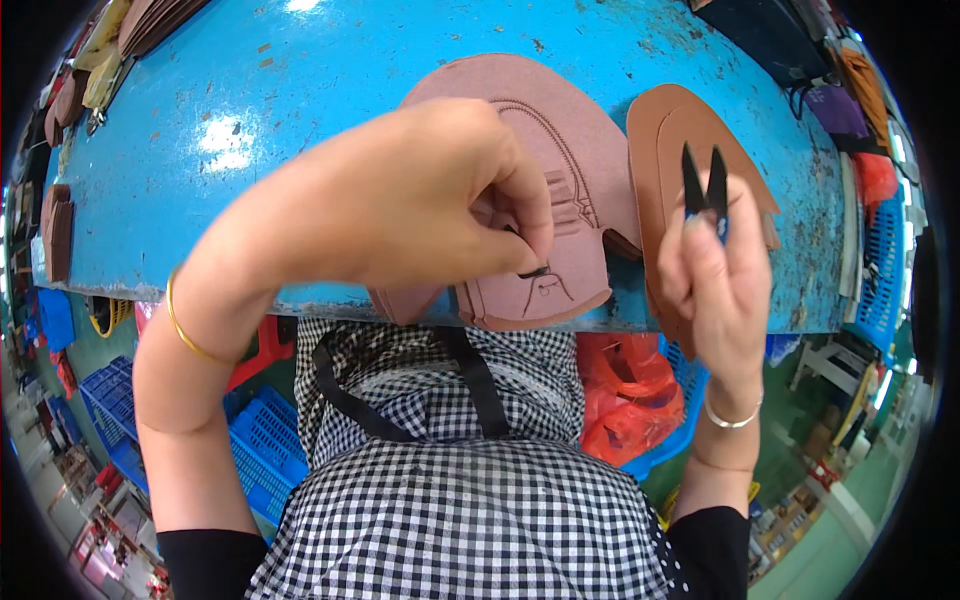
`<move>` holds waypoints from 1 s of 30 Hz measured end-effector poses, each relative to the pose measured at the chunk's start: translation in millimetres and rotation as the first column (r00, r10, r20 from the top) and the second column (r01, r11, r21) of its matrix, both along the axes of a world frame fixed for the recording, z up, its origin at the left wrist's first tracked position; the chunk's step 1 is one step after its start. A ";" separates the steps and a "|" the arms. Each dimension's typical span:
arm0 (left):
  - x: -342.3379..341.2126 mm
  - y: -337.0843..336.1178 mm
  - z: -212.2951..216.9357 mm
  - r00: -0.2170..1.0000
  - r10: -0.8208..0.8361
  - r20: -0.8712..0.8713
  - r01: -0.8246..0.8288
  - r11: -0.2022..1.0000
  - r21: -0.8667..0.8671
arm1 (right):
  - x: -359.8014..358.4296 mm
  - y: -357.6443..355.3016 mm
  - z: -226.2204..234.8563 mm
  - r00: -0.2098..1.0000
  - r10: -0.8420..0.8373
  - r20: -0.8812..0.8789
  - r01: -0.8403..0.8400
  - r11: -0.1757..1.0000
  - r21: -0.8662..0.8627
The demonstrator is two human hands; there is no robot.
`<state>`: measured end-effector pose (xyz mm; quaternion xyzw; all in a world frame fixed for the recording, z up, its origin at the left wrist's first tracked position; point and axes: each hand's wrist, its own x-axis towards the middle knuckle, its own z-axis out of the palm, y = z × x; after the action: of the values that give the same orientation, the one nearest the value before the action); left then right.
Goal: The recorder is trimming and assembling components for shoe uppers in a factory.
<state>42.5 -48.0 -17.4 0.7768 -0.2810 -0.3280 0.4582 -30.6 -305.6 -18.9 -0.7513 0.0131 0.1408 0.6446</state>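
Note:
A stack of dusty-pink shoe upper pieces [590, 130], with curved stitching and a pleated patch, lies on the blue table in front of me. My left hand [440, 195] reaches over it from the left, thumb and fingers pinched together. At its fingertips is a small black piece [537, 271], too small to name, just above the pieces' near part. My right hand [718, 265] is closed round thread snips [705, 180], their dark blades apart and pointing away from me. Beneath that hand lie brown curved pieces [655, 135], apparently layered.
The worn blue table [330, 60] extends across the view. More brown pieces [58, 230] are stacked at its left edge, with others at the far left. Below the table stand blue crates [265, 440] and a red plastic bag [630, 400]. A dark box [765, 35] stands far right.

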 end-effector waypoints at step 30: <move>28.8 -4.8 -6.4 0.960 -0.060 0.274 0.020 0.989 0.145 | 53.0 7.2 -10.9 0.526 0.803 0.280 -0.357 0.507 -0.785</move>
<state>71.3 -52.7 -23.9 0.8398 -0.3340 -0.2441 0.3515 22.4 -298.4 -29.8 -0.8748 -0.4233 0.0953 0.2155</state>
